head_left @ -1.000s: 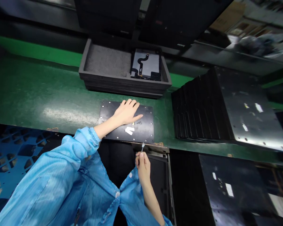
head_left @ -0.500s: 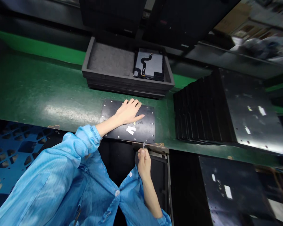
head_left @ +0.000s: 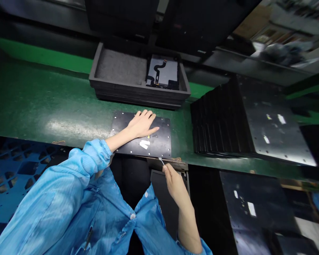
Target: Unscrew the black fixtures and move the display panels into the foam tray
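A flat black panel [head_left: 159, 144] with small holes along its border and white labels lies at the front edge of the green bench. Across it rests my left hand [head_left: 142, 124], open, palm down, fingers spread toward the far side. My right hand [head_left: 174, 179] is closed around a small, thin metal tool [head_left: 162, 161]. The tool slants up and left, its light, flat-looking tip at the panel's front edge. Whether the tip is in the gap or just touching the edge, I cannot tell. Fingers hide most of its handle.
Behind the panel stands a stack of grey foam trays [head_left: 119, 67]; the top one holds a screen module [head_left: 164, 72] with a black ribbon cable. To the right, several dark panels [head_left: 223, 120] stand upright in a row. A blue perforated crate [head_left: 18, 170] is at lower left.
My right hand has swung to the right, so the tool leans now instead of pointing straight at the panel. My left hand stays on the panel. The view has shifted slightly.
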Demonstrator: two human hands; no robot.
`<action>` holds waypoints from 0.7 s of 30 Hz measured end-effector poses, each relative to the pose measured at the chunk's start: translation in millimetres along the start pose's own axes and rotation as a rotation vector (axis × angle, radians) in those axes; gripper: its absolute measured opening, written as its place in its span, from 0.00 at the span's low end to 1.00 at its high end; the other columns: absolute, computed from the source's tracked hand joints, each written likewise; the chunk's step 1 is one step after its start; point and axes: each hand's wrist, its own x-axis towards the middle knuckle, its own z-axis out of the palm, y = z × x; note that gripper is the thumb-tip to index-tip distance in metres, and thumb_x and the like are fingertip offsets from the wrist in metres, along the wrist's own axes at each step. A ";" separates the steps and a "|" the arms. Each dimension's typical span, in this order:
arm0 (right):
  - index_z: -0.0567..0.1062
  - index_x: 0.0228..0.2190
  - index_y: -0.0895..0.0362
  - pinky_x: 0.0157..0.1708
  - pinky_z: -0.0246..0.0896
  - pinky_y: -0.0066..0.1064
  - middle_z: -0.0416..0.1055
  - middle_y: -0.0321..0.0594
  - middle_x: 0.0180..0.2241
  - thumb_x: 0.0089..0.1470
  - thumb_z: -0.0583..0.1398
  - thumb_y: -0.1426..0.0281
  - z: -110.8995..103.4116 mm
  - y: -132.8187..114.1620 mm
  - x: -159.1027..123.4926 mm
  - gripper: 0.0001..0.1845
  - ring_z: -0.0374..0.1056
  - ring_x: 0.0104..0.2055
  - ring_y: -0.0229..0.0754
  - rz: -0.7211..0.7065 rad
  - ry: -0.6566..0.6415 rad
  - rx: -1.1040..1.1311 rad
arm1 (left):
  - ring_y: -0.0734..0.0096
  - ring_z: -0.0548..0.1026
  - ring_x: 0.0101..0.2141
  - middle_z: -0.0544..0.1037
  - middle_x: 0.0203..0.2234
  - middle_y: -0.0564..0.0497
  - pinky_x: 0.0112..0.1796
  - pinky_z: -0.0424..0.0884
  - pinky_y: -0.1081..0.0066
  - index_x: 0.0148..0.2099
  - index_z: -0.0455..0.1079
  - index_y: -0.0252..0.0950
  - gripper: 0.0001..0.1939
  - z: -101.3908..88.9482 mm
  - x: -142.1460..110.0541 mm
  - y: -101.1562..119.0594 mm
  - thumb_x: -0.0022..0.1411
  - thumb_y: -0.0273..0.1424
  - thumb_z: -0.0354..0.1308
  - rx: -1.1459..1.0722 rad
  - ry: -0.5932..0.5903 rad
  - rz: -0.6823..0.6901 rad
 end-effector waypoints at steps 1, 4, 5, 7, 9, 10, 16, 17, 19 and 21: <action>0.66 0.35 0.50 0.34 0.53 0.32 0.62 0.31 0.26 0.77 0.45 0.48 -4.7 -5.7 -0.9 0.24 0.60 0.28 0.42 0.008 -0.003 -0.068 | 0.45 0.72 0.57 0.75 0.60 0.35 0.58 0.67 0.53 0.68 0.68 0.27 0.34 0.1 1.0 -0.6 0.78 0.52 0.52 -0.008 -0.001 -0.005; 0.69 0.40 0.50 0.32 0.48 0.33 0.67 0.35 0.26 0.78 0.43 0.54 -17.1 -23.3 -2.7 0.22 0.65 0.29 0.45 0.086 -0.035 -0.350 | 0.46 0.71 0.61 0.73 0.63 0.33 0.64 0.63 0.51 0.69 0.67 0.26 0.34 -1.9 -0.6 1.0 0.78 0.51 0.53 -0.027 -0.013 -0.007; 0.70 0.42 0.50 0.31 0.47 0.33 0.70 0.37 0.27 0.79 0.42 0.55 -21.8 -29.7 -2.8 0.22 0.68 0.29 0.46 0.121 -0.057 -0.447 | 0.45 0.68 0.65 0.71 0.66 0.32 0.68 0.59 0.48 0.71 0.65 0.25 0.36 -3.7 -4.5 3.3 0.78 0.51 0.53 -0.028 -0.021 0.002; 0.72 0.47 0.49 0.30 0.45 0.33 0.75 0.40 0.31 0.80 0.42 0.55 -32.6 -43.4 -2.0 0.22 0.72 0.31 0.47 0.165 -0.106 -0.610 | 0.39 0.59 0.72 0.61 0.74 0.28 0.72 0.49 0.38 0.77 0.58 0.26 0.45 -8.9 -18.9 11.2 0.75 0.56 0.56 -0.021 -0.067 0.063; 0.73 0.51 0.48 0.31 0.46 0.33 0.79 0.43 0.34 0.80 0.42 0.56 -43.5 -56.9 0.1 0.22 0.76 0.33 0.49 0.162 -0.145 -0.723 | 0.31 0.49 0.76 0.50 0.78 0.27 0.71 0.45 0.27 0.80 0.51 0.27 0.57 -16.1 -40.3 21.7 0.67 0.62 0.62 0.007 -0.152 0.165; 0.73 0.51 0.48 0.31 0.46 0.33 0.80 0.44 0.36 0.80 0.42 0.56 -48.2 -63.0 1.4 0.22 0.78 0.34 0.50 0.148 -0.160 -0.766 | 0.28 0.46 0.77 0.47 0.79 0.27 0.70 0.46 0.24 0.81 0.49 0.28 0.61 -20.0 -52.0 26.9 0.64 0.63 0.66 0.038 -0.196 0.209; 0.74 0.52 0.50 0.33 0.57 0.34 0.82 0.47 0.38 0.81 0.44 0.59 -58.3 -81.2 6.6 0.20 0.82 0.39 0.55 0.096 -0.187 -0.900 | 0.26 0.64 0.71 0.61 0.74 0.27 0.62 0.70 0.32 0.77 0.59 0.29 0.43 -38.0 -91.7 46.4 0.70 0.43 0.69 0.246 -0.267 0.299; 0.74 0.53 0.49 0.33 0.59 0.34 0.82 0.47 0.38 0.81 0.45 0.59 -57.9 -81.1 6.5 0.20 0.82 0.39 0.55 0.090 -0.181 -0.912 | 0.27 0.66 0.69 0.64 0.73 0.27 0.60 0.73 0.34 0.76 0.62 0.29 0.38 -41.0 -92.4 48.4 0.72 0.40 0.66 0.258 -0.260 0.311; 0.74 0.54 0.49 0.34 0.62 0.34 0.83 0.47 0.38 0.80 0.46 0.60 -57.1 -79.9 5.4 0.19 0.83 0.39 0.55 0.073 -0.165 -0.931 | 0.32 0.72 0.65 0.69 0.70 0.28 0.55 0.78 0.40 0.72 0.66 0.29 0.29 -50.6 -91.1 52.2 0.74 0.31 0.62 0.284 -0.224 0.332; 0.75 0.54 0.49 0.34 0.62 0.33 0.83 0.46 0.37 0.80 0.47 0.60 -56.9 -79.3 3.8 0.18 0.83 0.38 0.54 0.043 -0.121 -0.958 | 0.41 0.79 0.58 0.74 0.65 0.29 0.47 0.82 0.52 0.68 0.69 0.29 0.24 -66.6 -87.2 54.7 0.73 0.22 0.57 0.309 -0.161 0.348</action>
